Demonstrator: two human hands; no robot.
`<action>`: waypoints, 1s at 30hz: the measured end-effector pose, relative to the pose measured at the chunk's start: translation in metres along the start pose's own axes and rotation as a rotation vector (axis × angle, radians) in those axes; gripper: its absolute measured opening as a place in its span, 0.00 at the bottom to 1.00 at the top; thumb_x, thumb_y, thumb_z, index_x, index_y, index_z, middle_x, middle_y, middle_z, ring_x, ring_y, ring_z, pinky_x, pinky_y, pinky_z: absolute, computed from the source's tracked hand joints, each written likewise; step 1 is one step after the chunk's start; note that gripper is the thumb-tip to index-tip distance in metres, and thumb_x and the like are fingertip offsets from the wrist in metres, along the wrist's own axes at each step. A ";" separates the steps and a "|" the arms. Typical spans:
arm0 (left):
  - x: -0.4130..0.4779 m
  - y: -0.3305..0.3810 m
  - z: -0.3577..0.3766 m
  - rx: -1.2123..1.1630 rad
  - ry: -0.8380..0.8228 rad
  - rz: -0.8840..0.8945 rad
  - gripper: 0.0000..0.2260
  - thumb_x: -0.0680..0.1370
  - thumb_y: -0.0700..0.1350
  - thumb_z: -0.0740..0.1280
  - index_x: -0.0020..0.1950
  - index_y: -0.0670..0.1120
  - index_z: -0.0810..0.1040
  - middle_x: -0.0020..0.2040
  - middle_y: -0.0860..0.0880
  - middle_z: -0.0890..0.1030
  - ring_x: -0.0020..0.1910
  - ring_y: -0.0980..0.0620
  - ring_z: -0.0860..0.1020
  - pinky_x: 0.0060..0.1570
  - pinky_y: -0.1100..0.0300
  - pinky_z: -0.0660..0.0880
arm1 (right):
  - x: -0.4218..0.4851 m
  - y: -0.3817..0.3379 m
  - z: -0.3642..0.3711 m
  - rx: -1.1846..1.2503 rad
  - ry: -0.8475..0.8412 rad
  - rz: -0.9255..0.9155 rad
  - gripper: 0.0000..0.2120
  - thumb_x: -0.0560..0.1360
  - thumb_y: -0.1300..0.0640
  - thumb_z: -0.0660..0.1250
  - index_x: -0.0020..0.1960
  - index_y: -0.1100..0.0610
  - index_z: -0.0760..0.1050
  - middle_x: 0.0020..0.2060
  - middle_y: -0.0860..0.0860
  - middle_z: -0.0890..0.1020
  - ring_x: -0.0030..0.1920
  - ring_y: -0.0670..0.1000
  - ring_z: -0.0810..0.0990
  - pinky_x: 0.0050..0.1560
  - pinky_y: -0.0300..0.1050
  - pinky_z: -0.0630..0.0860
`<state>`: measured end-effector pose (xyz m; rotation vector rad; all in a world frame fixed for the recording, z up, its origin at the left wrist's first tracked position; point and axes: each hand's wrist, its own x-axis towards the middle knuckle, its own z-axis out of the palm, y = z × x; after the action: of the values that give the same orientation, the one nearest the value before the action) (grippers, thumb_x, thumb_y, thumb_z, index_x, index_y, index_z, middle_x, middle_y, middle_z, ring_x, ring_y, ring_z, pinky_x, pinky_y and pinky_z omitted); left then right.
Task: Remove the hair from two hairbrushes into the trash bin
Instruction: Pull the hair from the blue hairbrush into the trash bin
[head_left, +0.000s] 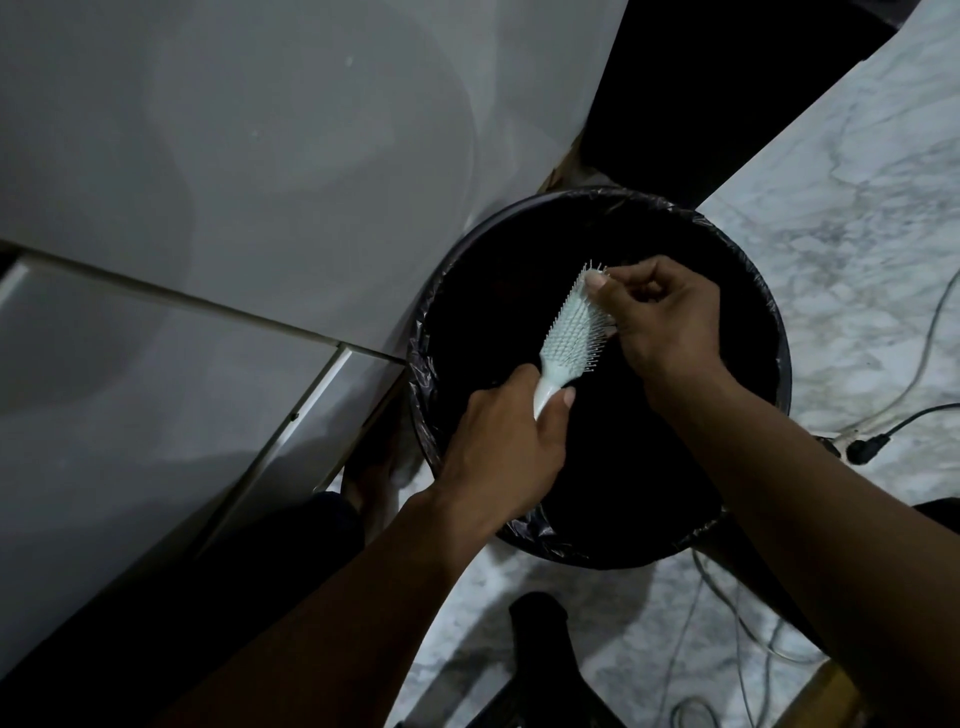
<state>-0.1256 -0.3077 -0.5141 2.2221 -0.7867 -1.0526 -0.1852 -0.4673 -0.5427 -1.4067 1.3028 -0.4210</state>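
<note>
A pale mint hairbrush (569, 332) with thin bristles hangs over the open mouth of a round trash bin (769, 322) lined with a black bag. My left hand (504, 452) is shut on the brush's handle from below. My right hand (660, 317) is at the brush's head, thumb and fingers pinched together on the bristles near the tip. Any hair between those fingers is too dark and small to make out. A second hairbrush is not in view.
A white cabinet or appliance front (234, 182) fills the left side, close to the bin. The marble-patterned floor (857, 182) lies right and below, with cables and a black plug (867, 449) on it. A dark object (540, 623) stands near the bottom middle.
</note>
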 end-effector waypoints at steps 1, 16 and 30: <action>0.000 0.000 0.000 -0.010 -0.008 0.002 0.12 0.82 0.55 0.63 0.46 0.48 0.73 0.35 0.50 0.78 0.31 0.52 0.78 0.28 0.62 0.68 | 0.000 0.000 0.000 -0.045 0.031 -0.038 0.08 0.71 0.51 0.77 0.36 0.50 0.80 0.36 0.50 0.85 0.39 0.49 0.85 0.46 0.49 0.83; 0.008 -0.003 -0.002 -0.002 -0.010 -0.164 0.14 0.82 0.57 0.62 0.44 0.48 0.73 0.40 0.47 0.80 0.39 0.45 0.80 0.35 0.58 0.68 | 0.007 -0.009 -0.005 0.209 0.083 0.397 0.16 0.81 0.53 0.61 0.35 0.54 0.74 0.32 0.52 0.82 0.37 0.51 0.80 0.37 0.47 0.73; 0.004 -0.005 0.002 0.005 0.012 -0.094 0.13 0.81 0.57 0.62 0.44 0.49 0.72 0.37 0.47 0.79 0.36 0.45 0.80 0.32 0.57 0.69 | -0.009 0.001 0.008 -0.049 -0.178 -0.032 0.14 0.71 0.54 0.78 0.56 0.52 0.83 0.48 0.49 0.84 0.43 0.47 0.85 0.46 0.43 0.82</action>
<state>-0.1239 -0.3082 -0.5205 2.2864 -0.6860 -1.0811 -0.1822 -0.4553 -0.5430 -1.4724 1.1542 -0.2797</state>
